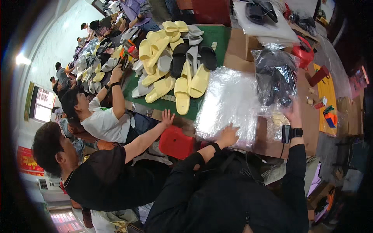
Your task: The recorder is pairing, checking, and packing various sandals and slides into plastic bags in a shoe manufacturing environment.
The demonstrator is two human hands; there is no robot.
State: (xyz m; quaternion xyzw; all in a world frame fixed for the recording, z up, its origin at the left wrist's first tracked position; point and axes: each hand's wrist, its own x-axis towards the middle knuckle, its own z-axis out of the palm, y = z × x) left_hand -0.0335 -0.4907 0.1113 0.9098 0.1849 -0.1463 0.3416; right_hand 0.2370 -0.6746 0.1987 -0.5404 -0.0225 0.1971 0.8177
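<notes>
My left hand [228, 136] lies with its fingers spread on a stack of clear plastic bags [223, 97]. A bagged pair of dark slippers [274, 73] is to the right of that stack. My right hand [294, 110] grips the lower right edge of this clear bag, with part of the fingers hidden by the plastic. Left of the clear bags, a heap of slippers in yellow, grey and black [175, 62] lies on a green mat [217, 34].
A red stool [176, 143] stands at the table's near edge. To my left a co-worker in a black shirt [105, 174] reaches out near the heap. More packed slippers [258, 13] lie on plastic at the back. A red plastic container [303, 52] sits at the right.
</notes>
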